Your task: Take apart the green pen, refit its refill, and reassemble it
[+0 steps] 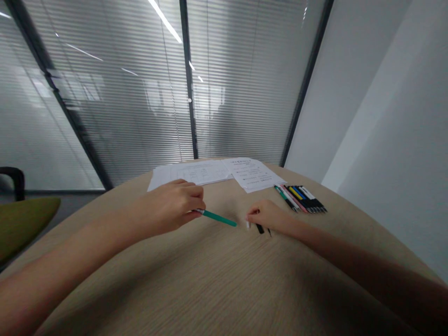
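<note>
My left hand [185,203] is closed around the end of a green pen [220,218], whose barrel points right and slightly down above the table [210,280]. My right hand [268,214] is at the table just right of the pen's tip, its thumb and fingertips pinched on a small white piece [248,225]. What kind of piece it is I cannot tell. A short black piece [259,228] and a thin dark pointed piece [269,232] stick out below the right hand, partly hidden by it.
Several pens [304,199] in green, pink, yellow, blue and black lie in a row behind my right hand. Printed sheets of paper [254,173] lie along the far side of the table. A green chair seat [26,221] stands at the left, and a glass wall with blinds [140,107] is beyond.
</note>
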### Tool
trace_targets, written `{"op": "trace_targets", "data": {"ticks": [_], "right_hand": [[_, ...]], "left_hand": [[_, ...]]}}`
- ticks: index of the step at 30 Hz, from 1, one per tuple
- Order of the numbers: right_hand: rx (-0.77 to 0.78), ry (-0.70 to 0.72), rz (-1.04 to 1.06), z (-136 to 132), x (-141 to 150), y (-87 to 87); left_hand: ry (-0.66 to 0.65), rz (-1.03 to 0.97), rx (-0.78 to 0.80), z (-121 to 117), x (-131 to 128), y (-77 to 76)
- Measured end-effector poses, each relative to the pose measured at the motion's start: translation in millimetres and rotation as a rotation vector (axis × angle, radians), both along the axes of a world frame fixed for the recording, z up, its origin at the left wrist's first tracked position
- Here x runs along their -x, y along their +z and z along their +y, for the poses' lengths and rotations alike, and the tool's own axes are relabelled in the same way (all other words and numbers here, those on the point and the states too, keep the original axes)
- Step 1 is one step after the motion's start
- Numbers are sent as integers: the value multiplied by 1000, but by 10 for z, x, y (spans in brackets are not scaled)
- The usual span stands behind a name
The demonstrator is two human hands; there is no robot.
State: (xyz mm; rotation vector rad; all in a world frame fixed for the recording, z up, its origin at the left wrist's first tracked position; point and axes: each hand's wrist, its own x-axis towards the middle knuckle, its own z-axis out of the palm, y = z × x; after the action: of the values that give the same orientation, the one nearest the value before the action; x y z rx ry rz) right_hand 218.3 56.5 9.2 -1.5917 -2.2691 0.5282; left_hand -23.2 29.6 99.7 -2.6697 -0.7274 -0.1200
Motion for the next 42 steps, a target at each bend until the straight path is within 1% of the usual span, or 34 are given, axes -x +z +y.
{"op": "trace_targets", "data": {"ticks": [4, 8, 17, 24, 28, 32, 35, 38, 42], "right_hand": [[-38, 0, -60, 51, 39, -46], [-100, -33, -107, 66, 48, -94], [-193, -134, -165, 23, 65, -175], [-277, -173, -193, 1, 140, -204], [-316, -163, -155, 4, 160, -199], [-394, -113, 8, -13, 116, -215], [-419, -87, 101, -41, 75, -234], [-455, -77, 121, -68, 53, -256], [-500, -42, 84, -103, 40, -307]], "left_hand": [[9, 0, 7, -20, -22, 8], [20, 9, 56, -25, -30, -10], [8, 9, 161, -75, -33, -36], [1, 6, 180, -94, -50, -41], [18, 24, 192, -91, -45, -49], [16, 28, 186, -100, -42, -45], [26, 32, 186, -105, -40, -41], [34, 37, 202, -102, -39, -45], [31, 32, 218, -95, -43, -55]]}}
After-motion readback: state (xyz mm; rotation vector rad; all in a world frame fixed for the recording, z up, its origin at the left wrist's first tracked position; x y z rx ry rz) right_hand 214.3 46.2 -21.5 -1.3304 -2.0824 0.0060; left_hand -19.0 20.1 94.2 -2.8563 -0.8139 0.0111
